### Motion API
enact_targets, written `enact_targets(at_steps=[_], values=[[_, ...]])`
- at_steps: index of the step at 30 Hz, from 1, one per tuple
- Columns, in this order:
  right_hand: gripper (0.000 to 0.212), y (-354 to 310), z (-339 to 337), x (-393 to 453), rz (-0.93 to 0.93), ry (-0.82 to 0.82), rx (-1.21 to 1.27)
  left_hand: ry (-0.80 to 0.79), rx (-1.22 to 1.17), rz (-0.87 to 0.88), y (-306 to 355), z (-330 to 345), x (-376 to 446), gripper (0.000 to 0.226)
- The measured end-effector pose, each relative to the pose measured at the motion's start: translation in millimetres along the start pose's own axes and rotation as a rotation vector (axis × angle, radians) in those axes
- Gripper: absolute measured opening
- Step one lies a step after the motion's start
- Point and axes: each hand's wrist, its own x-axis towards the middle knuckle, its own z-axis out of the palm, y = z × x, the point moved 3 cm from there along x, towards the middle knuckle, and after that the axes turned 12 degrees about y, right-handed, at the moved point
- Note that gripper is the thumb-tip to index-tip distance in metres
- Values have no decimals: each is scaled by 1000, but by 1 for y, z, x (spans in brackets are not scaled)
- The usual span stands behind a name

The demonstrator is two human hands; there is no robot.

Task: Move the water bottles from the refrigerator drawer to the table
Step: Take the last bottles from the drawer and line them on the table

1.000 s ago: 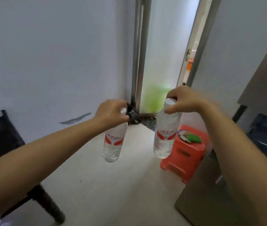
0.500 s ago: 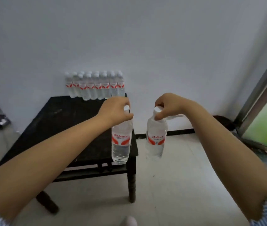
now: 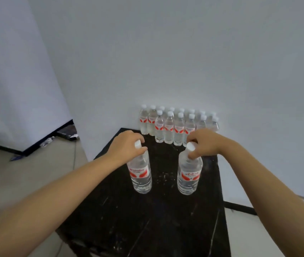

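The black bench (image 3: 166,219) carries rows of bottles (image 3: 173,127) along its wall edge. The left hand (image 3: 127,145) and right hand (image 3: 205,143) each pinch a water bottle's neck — left bottle (image 3: 141,175), right bottle (image 3: 189,175) — over the benchtop. Delivery step; next, probably lower both beside the rows, then release.

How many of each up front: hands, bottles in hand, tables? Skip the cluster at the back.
Hands: 2, left hand and right hand
Bottles in hand: 2, left bottle and right bottle
Tables: 1, black table
Total: 5
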Motion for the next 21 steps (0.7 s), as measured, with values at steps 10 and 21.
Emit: enact_targets(at_steps=[10,21], values=[[29,-16,76,168,66,115,150,-58,-3,-34,-133,53,124,26],[34,-13,132,334,252,36,13,-302,-32,68,-225,140,288,30]])
